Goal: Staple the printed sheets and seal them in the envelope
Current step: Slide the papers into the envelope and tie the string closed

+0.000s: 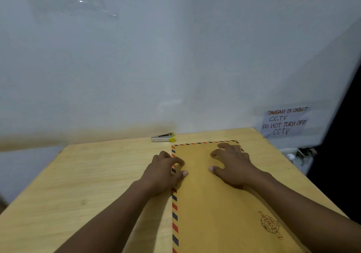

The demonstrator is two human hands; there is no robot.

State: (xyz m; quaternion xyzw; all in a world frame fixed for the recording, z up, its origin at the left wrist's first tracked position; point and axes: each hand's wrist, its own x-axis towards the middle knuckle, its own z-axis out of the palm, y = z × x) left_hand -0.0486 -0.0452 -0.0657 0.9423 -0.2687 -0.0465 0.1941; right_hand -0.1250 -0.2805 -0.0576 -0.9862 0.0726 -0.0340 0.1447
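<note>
On a wooden table (78, 174) against a white wall (175, 57), a brown envelope (214, 213) lies flat under both hands, left hand (164, 172) curled on its striped edge, grip unclear, right hand (232, 164) spread and pressing down, a stapler (163, 137) beyond the left hand.
</note>
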